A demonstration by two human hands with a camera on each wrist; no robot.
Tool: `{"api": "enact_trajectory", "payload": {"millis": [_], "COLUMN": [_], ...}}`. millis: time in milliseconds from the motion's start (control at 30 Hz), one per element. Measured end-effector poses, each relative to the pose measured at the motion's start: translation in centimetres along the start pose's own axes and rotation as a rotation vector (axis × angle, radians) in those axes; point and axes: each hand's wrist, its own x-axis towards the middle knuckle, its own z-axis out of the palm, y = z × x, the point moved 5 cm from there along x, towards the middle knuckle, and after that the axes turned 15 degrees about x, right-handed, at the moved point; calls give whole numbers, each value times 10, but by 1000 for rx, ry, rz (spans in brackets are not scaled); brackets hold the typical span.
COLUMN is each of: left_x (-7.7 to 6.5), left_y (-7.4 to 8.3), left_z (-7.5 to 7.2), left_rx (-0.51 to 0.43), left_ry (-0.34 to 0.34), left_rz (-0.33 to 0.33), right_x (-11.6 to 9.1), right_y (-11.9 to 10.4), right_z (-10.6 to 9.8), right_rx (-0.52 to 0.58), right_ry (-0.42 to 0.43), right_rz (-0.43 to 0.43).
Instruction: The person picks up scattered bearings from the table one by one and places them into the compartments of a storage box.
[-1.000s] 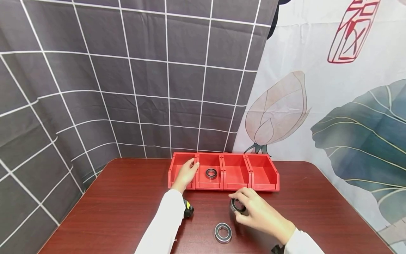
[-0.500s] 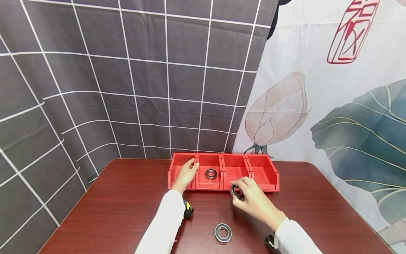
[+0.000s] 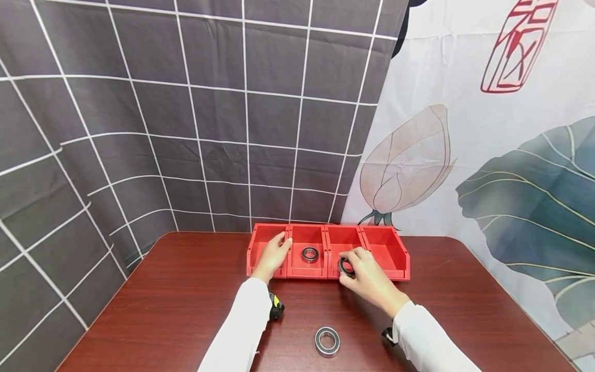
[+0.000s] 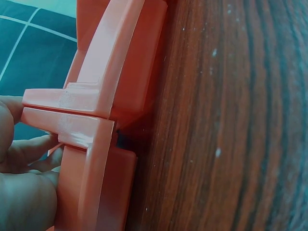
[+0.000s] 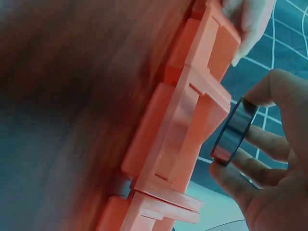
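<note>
My right hand (image 3: 369,276) pinches a black-faced ball bearing (image 5: 235,131) between thumb and fingers, over the front of the third red bin (image 3: 344,240) from the left. The right wrist view shows the bearing edge-on, above the bin's front lip. My left hand (image 3: 273,254) is at the leftmost bin (image 3: 264,233), holding the wall between it and the second bin (image 4: 67,103), thumb on one side and fingers on the other. A second bearing (image 3: 309,253) lies in the second bin. Another bearing (image 3: 327,341) lies flat on the table, nearer to me.
The red bins stand side by side in a row at the back of the brown wooden table (image 3: 195,299). A fourth bin (image 3: 383,248) ends the row on the right. Behind hangs a grey cloth (image 3: 209,113) with white grid lines, beside a flower-printed one (image 3: 418,170).
My right hand has carried the bearing forward from above the table to the front of the third bin. The left hand and the other bearings have stayed in place.
</note>
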Motion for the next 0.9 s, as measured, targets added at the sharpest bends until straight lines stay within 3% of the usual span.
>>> {"api": "enact_trajectory", "payload": {"millis": [333, 600, 900], "left_x": [2, 1, 1], "left_y": [1, -1, -1], "left_z": [-1, -1, 0], "left_rx": [4, 7, -2], "left_ry": [4, 3, 1], "left_rz": [3, -4, -25], "right_x": [20, 32, 47], "right_y": [18, 25, 35], "right_z": [9, 15, 24], "right_rx": [18, 27, 9], "right_ry": [-26, -32, -102], "right_rz": [112, 142, 289]}}
